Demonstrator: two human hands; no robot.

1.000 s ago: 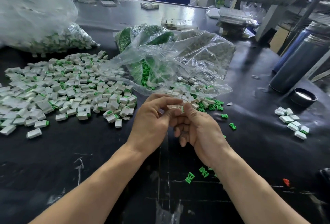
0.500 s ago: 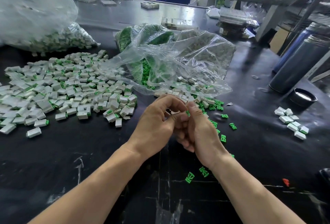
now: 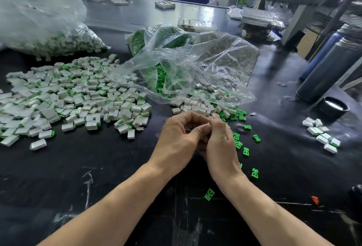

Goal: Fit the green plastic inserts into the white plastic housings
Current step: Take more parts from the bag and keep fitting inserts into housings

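My left hand [image 3: 179, 140] and my right hand [image 3: 222, 147] are pressed together above the black table, fingertips meeting in a pinch. The small piece between them is almost wholly hidden by the fingers. Just beyond the fingertips lie loose white housings [image 3: 197, 106] at the mouth of a clear bag [image 3: 195, 65] that holds green inserts [image 3: 160, 81]. More green inserts [image 3: 239, 144] are scattered right of my right hand, and one [image 3: 209, 194] lies between my forearms. A wide pile of white housings with green showing [image 3: 78, 96] spreads to the left.
A large clear bag of parts [image 3: 49, 36] sits at the back left. A small cluster of white housings [image 3: 321, 136] lies at the right, near a black cap [image 3: 333, 106] and tall dark cylinders [image 3: 331, 69]. A small red piece [image 3: 315, 199] lies at the front right.
A white housing showed between the fingertips a second ago, then a bit of green. Both hands have closed tighter around the piece, and it is now covered.
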